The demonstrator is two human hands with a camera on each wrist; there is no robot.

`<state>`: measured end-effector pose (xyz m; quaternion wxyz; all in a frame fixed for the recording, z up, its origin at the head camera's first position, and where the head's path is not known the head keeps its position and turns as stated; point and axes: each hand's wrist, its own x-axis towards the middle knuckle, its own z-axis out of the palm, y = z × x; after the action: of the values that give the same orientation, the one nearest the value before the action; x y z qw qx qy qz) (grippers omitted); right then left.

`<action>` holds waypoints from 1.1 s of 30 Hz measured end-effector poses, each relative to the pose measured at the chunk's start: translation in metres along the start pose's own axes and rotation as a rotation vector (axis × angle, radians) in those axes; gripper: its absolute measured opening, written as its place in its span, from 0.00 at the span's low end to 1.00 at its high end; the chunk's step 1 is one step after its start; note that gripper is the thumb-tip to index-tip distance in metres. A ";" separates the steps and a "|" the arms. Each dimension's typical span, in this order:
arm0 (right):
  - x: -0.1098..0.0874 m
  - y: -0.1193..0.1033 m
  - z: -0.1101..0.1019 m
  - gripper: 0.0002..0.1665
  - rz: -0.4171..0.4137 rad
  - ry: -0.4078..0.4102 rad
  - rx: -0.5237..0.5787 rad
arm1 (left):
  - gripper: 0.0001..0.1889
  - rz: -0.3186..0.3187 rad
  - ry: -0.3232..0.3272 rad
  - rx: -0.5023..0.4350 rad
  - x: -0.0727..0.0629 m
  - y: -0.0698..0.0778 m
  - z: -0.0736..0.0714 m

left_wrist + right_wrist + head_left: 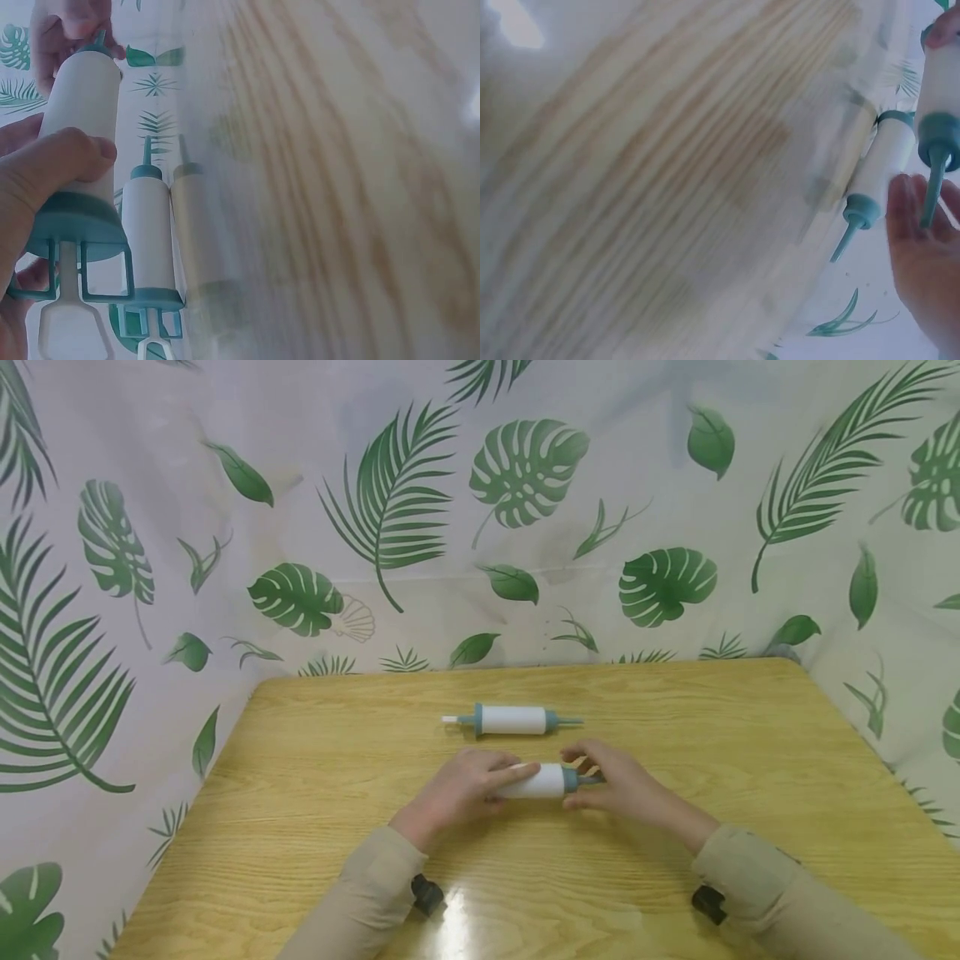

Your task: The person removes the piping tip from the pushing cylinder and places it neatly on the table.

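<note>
Two white syringes with teal ends and slim teal nozzles are in the head view. My left hand (pixel 468 781) grips the barrel of the nearer syringe (pixel 542 781), which is held above the table with its nozzle to the right. In the left wrist view the thumb (pixel 75 154) lies across that barrel, above a teal flange and a pale plunger handle (pixel 71 326). My right hand (pixel 618 781) is around the nozzle (pixel 934 191) with fingers spread, not visibly pinching it. The second syringe (pixel 513 720) lies on the table just beyond both hands.
The wooden table (pixel 300 827) has a glossy surface that reflects light near its front. A white leaf-print sheet (pixel 555 552) hangs behind the far edge and down both sides. Each wrist carries a small black device (pixel 427 895) below the sleeve cuff.
</note>
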<state>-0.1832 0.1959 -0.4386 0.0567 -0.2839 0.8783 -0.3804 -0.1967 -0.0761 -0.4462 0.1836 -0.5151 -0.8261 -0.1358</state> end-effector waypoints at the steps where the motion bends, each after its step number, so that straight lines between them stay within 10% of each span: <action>1: -0.001 0.000 -0.001 0.37 0.027 -0.020 0.028 | 0.34 -0.001 -0.002 0.010 0.000 0.000 0.000; 9: -0.004 0.004 -0.003 0.26 0.144 -0.146 0.198 | 0.34 -0.013 -0.009 0.013 -0.003 0.001 -0.003; 24: -0.001 0.007 0.002 0.34 0.051 -0.054 0.175 | 0.33 -0.019 -0.018 0.028 -0.005 0.001 -0.004; 33: -0.002 0.003 0.001 0.28 0.152 -0.120 0.220 | 0.33 -0.022 -0.021 0.037 -0.005 0.002 -0.006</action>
<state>-0.1823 0.1983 -0.4419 0.1687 -0.2311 0.8451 -0.4515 -0.1922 -0.0822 -0.4430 0.1829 -0.5038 -0.8361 -0.1173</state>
